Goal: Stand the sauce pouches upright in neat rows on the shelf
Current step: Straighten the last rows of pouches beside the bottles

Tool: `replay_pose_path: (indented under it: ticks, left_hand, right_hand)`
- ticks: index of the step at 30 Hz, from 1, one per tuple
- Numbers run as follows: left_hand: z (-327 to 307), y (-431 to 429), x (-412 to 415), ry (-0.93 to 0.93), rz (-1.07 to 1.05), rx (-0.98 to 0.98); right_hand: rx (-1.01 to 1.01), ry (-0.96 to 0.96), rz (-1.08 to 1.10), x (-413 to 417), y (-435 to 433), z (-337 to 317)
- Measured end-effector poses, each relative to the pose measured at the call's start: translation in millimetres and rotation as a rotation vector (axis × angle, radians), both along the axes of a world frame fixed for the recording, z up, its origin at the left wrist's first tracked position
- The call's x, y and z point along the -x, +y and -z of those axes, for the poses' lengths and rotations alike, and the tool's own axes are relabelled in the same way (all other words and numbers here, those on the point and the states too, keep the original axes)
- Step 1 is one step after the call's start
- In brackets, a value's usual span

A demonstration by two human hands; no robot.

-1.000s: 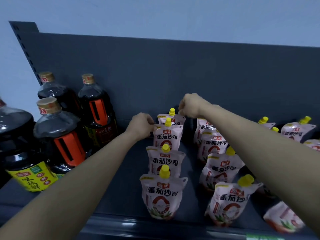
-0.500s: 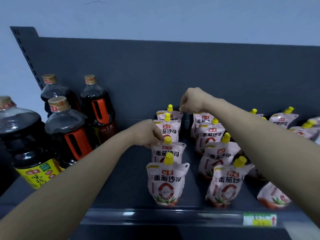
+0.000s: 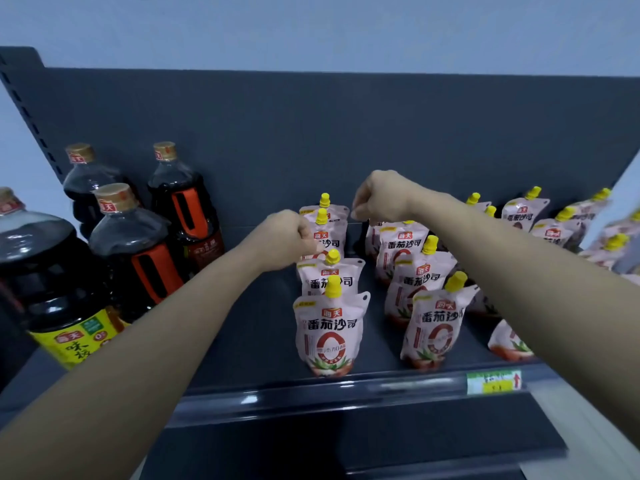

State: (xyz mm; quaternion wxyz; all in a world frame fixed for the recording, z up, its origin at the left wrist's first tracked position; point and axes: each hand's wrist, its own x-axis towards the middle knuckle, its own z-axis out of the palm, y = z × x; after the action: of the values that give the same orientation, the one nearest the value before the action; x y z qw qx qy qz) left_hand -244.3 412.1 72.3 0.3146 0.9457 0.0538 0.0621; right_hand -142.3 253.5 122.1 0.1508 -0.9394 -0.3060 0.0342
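Head view — both hands deep among the pouches

Sauce pouches stand on the dark shelf (image 3: 259, 334), white and pink, each closed with a yellow cap. The left row (image 3: 329, 327) has four pouches upright, one behind another, labels facing forward. The left hand (image 3: 289, 237) reaches in from the left with its fingers curled onto the upper left edge of the third pouch (image 3: 330, 239), counted from the front, and pinches it there. Just to the right, the middle row (image 3: 436, 327) also runs front to back; its front pouch leans slightly to the right. The right hand (image 3: 379, 197) is clenched above the rearmost pouch of this row, and whether anything is caught between its fingers cannot be told — the fist hides the fingertips. More pouches (image 3: 523, 213) stand further right along the back panel, those at the far edge blurred. One low pouch (image 3: 509, 342) near the front is mostly covered by the right forearm, so whether it stands or lies is unclear.

On the left of the shelf stand bottles (image 3: 135, 244) full of dark liquid, with gold caps and orange handles. The nearest, largest one (image 3: 45, 271) carries a yellow label. A green and yellow price tag (image 3: 493, 382) sits on the front rail (image 3: 311, 393).
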Motion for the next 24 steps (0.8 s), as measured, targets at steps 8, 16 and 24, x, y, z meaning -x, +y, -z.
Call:
replay_pose_path:
  ticks: [8, 16, 24]
  left_hand:
    - [8.7, -14.6, 40.8, 0.329, 0.274, -0.089]
    - [33.6, -16.4, 38.8, 0.316, 0.154, 0.045]
    - [8.8, -12.4, 41.6, 0.377, 0.153, 0.205]
  right_hand:
    - [0.259, 0.238, -0.115, 27.3, 9.9, 23.4]
    - [0.273, 0.184, -0.176, 23.3, 12.0, 45.2]
    - [-0.015, 0.284, -0.136, -8.9, 8.9, 10.8]
